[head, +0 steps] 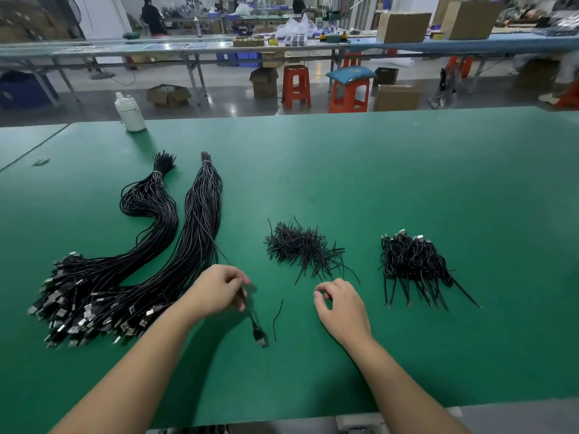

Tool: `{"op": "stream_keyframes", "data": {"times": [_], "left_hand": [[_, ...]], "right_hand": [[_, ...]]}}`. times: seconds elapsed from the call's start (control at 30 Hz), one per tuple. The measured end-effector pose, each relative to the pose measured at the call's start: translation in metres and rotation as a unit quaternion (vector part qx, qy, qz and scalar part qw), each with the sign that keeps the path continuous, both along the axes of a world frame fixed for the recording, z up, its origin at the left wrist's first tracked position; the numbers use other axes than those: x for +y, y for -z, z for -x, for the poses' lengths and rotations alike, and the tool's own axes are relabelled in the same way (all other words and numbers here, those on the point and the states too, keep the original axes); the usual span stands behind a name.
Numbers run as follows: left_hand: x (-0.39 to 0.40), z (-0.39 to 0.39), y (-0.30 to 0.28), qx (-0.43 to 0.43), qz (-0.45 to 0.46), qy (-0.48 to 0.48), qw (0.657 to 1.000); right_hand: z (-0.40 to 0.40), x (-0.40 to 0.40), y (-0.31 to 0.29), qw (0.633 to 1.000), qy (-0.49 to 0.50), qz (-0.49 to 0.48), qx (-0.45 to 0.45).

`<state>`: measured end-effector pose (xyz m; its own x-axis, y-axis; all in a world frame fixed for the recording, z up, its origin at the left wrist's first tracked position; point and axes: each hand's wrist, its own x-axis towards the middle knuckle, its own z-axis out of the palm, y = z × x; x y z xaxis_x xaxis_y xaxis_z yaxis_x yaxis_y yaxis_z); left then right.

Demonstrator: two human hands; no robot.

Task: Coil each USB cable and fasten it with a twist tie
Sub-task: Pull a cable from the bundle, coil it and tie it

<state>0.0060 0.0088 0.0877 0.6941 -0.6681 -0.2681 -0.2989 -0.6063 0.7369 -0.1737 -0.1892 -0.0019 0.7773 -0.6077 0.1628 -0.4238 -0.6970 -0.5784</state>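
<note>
Two big bundles of black USB cables (150, 252) lie on the left of the green table (407, 183), plugs fanned toward me. My left hand (217, 291) pinches one USB cable (255, 324) drawn out of the right bundle; its plug (260, 339) hangs just below the hand. A single black twist tie (277, 317) lies between my hands. My right hand (341, 306) hovers with fingers loosely curled and holds nothing, just below the heap of twist ties (300, 249). Coiled, tied cables (413, 261) are piled at the right.
A white plastic bottle (130, 112) stands at the table's far left edge. Beyond the table are orange stools (296, 86), cardboard boxes (396, 97) and long workbenches with people in the distance.
</note>
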Motion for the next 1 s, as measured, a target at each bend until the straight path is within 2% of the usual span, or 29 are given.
{"op": "stream_keyframes", "data": {"times": [0.07,0.17,0.23,0.3,0.47,0.7,0.8,0.9,0.93,1.0], "left_hand": [[-0.005,0.008,0.001,-0.107,-0.031,0.061,0.992],[-0.011,0.018,0.003,-0.331,-0.091,0.114,0.932],[-0.015,0.027,0.002,-0.398,-0.067,0.117,0.907],[-0.019,0.033,0.001,-0.417,-0.031,0.106,0.902],[-0.027,0.045,0.001,-0.422,-0.044,0.097,0.900],[-0.039,0.069,0.018,-0.378,-0.022,0.125,0.917],[-0.040,0.078,0.017,-0.379,-0.054,0.145,0.913],[-0.041,0.084,0.013,-0.371,-0.076,0.176,0.909],[-0.040,0.085,0.011,-0.342,-0.063,0.181,0.920],[-0.036,0.085,0.006,-0.206,0.003,0.135,0.969]], "right_hand": [[0.000,0.000,0.000,1.000,0.001,0.001,-0.001],[0.000,0.000,0.000,1.000,0.001,-0.002,-0.001],[0.000,0.000,-0.001,1.000,0.001,-0.008,0.002],[0.001,0.000,-0.001,1.000,-0.002,-0.014,0.004],[0.002,0.002,-0.007,0.999,-0.008,-0.034,-0.014],[-0.001,0.044,-0.028,0.970,-0.087,-0.186,-0.131],[-0.011,0.054,-0.037,0.965,-0.063,-0.204,-0.155],[-0.014,0.052,-0.046,0.929,0.007,-0.326,-0.174],[-0.015,0.049,-0.048,0.909,0.027,-0.371,-0.186],[-0.013,0.044,-0.055,0.862,0.038,-0.455,-0.221]]}}
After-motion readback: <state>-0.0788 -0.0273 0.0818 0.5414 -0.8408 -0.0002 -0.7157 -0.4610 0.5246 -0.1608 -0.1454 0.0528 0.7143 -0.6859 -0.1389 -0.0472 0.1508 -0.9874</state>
